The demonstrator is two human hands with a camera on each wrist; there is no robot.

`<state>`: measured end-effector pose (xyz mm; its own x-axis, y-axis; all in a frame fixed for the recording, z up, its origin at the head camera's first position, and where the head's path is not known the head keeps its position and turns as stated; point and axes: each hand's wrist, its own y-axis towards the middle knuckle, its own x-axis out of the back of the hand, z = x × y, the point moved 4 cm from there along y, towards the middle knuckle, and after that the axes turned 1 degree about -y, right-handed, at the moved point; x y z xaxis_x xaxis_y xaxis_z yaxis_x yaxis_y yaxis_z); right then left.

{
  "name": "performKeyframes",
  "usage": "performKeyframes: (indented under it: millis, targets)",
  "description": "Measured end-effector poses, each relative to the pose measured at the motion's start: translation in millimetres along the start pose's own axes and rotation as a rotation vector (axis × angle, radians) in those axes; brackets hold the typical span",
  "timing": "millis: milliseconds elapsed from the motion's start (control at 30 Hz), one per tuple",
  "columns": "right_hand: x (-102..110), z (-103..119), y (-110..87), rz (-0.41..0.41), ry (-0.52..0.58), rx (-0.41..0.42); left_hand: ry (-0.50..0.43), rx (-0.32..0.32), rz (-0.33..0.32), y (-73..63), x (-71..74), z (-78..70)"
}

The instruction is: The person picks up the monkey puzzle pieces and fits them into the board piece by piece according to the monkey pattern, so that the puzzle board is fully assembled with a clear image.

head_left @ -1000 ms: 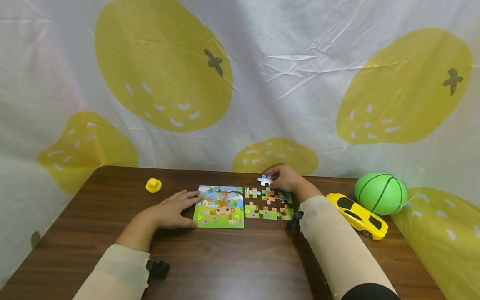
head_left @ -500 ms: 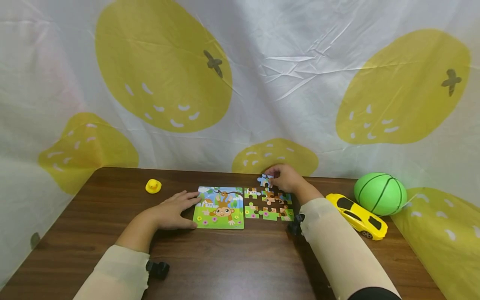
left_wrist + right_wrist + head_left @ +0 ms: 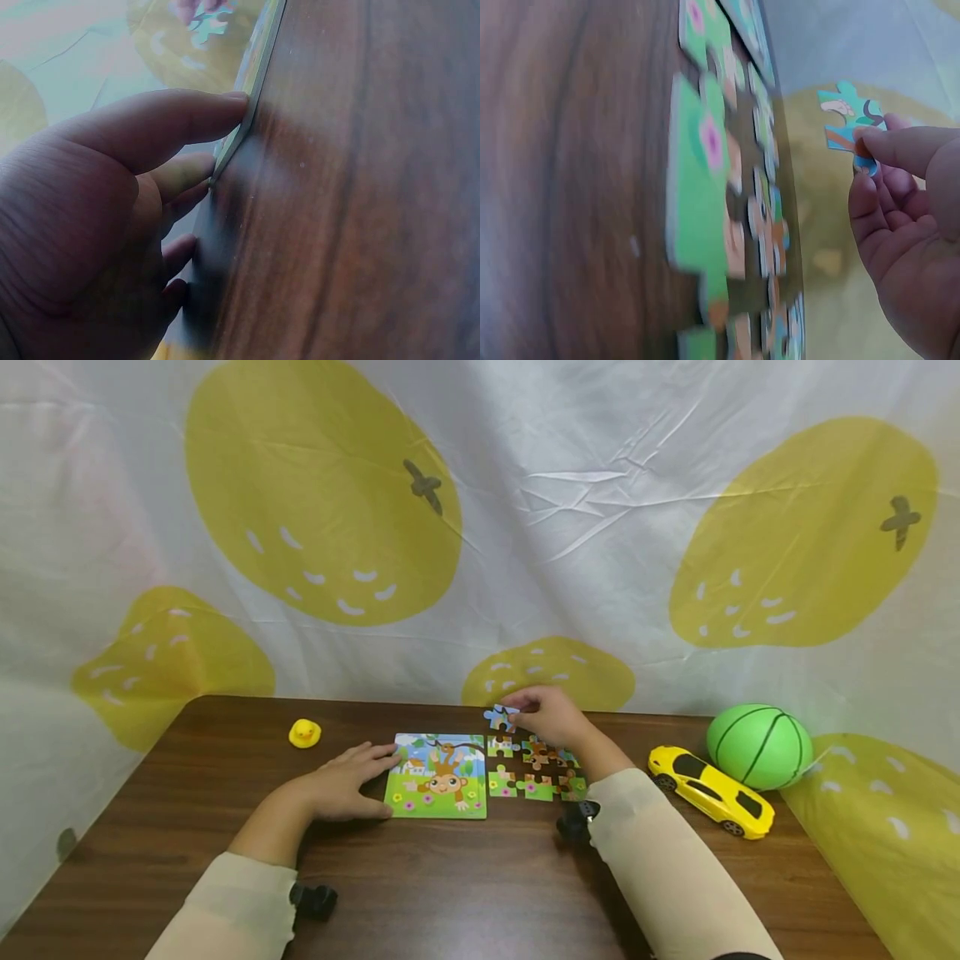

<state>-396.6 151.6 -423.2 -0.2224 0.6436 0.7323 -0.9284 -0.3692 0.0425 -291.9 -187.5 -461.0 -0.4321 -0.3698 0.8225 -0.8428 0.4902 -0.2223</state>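
Between the thumb and fingers of my right hand (image 3: 551,718) I pinch a jigsaw piece (image 3: 500,718) with blue, green and brown print. In the right wrist view the piece (image 3: 847,120) is held up off the table. Below the hand, several loose jigsaw pieces (image 3: 538,788) lie in rough rows, some partly covered by the hand and forearm. To their left is a square puzzle board (image 3: 437,777) with a monkey picture. My left hand (image 3: 341,783) rests at the board's left side, fingers mostly straight. In the left wrist view its thumb (image 3: 195,118) touches the board's edge.
On the brown table (image 3: 450,885), a small yellow rubber duck (image 3: 304,733) sits at the back left. A yellow toy car (image 3: 711,792) and a green ball (image 3: 760,747) stand on the right. A fruit-print cloth (image 3: 525,568) hangs behind the table.
My right hand has moved left with the jigsaw piece, from above the middle pieces to above the left ones. The left hand and the board stay in place.
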Motion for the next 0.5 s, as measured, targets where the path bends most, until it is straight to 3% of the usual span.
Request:
performKeyframes:
  millis: [500]
  targets:
    - [-45,33,-4.5,0.105,0.09,0.047,0.005,-0.008,-0.003,1.9,0.2,-1.4]
